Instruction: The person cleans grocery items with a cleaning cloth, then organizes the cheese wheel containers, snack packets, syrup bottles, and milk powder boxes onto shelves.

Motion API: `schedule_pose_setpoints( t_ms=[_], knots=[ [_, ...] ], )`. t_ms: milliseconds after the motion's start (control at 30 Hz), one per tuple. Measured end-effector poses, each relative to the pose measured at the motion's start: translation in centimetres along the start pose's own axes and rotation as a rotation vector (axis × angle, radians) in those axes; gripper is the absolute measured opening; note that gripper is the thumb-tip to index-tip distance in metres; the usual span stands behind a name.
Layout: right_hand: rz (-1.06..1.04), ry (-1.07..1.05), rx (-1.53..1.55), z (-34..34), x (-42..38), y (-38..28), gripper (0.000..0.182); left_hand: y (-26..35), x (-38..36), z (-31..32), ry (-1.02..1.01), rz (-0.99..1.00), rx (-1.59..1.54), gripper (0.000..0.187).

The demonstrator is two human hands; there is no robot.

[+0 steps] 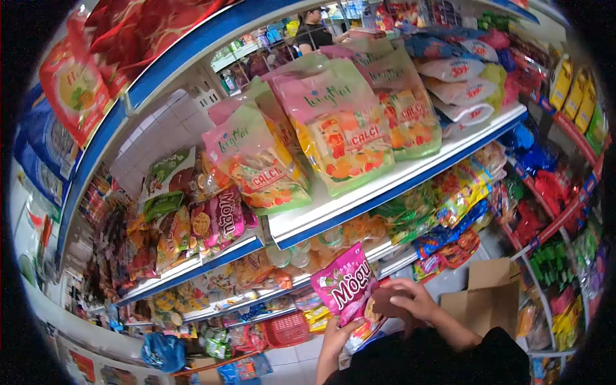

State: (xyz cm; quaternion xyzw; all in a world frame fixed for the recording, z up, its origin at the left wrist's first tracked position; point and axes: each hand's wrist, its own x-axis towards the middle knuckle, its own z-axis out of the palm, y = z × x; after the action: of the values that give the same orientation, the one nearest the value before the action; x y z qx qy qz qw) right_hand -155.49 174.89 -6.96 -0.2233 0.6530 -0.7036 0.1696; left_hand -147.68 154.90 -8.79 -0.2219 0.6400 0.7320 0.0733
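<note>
A pink Mogu snack bag is upright in front of me, below the shelf edge. My left hand is closed on the bag's lower left edge, thumb across its front. At the bag's right side, my right hand has its fingers curled beside a brown patch; whether it grips anything is hard to make out. A similar pink bag lies on the left shelf, beside a green and brown bag. Large pink and green Calci bags stand on the upper white shelf.
An open cardboard box is on the floor at the right, near a rack of packets. A red basket sits low beneath the shelves. Red bags hang at the upper left. Beyond the shelf is a person in black.
</note>
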Motion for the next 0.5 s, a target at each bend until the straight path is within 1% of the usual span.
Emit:
schedule_pose_setpoints(
  t_ms=[33,67,133,167,200,267,333,367,400,433,500],
  knots=[
    [0.075,0.053,0.193,-0.5,0.5,-0.7,0.037,0.5,-0.4,-0.2,-0.022,0.021,0.011,0.048],
    [0.118,0.106,0.332,-1.0,0.8,-2.0,0.042,0.0,-0.5,-0.9,-0.074,0.061,0.047,0.038],
    [0.014,0.23,0.353,-1.5,1.8,-2.6,0.049,0.2,-1.3,-0.8,0.002,0.159,-0.093,0.044],
    [-0.04,0.35,0.39,-1.7,2.3,-0.9,0.05,0.5,-1.9,-1.3,-0.017,0.167,-0.129,0.05],
    [-0.078,0.49,0.632,-1.4,3.2,1.3,0.048,1.0,-3.0,-1.6,-0.02,0.126,-0.255,0.053],
    [-0.01,0.436,0.911,-0.2,3.1,-0.5,0.047,-1.4,-3.2,-4.4,-0.007,0.167,-0.326,0.055],
    [0.08,0.317,0.906,1.0,2.4,1.4,0.047,-1.6,-3.0,-6.5,-0.012,0.168,-0.341,0.054],
    [0.113,0.229,1.046,2.9,2.4,-0.6,0.039,-1.7,-2.9,-7.4,-0.017,0.165,-0.348,0.053],
    [0.11,0.334,0.932,4.2,2.8,2.2,0.045,-1.9,-3.0,-8.3,-0.022,0.157,-0.357,0.053],
    [0.181,0.29,0.958,5.2,2.0,4.3,0.049,-2.5,-3.1,-8.9,-0.025,0.144,-0.371,0.052],
    [0.326,0.204,1.005,8.6,1.1,5.0,0.058,-4.2,-3.4,-9.8,-0.017,0.115,-0.415,0.051]
  ],
)
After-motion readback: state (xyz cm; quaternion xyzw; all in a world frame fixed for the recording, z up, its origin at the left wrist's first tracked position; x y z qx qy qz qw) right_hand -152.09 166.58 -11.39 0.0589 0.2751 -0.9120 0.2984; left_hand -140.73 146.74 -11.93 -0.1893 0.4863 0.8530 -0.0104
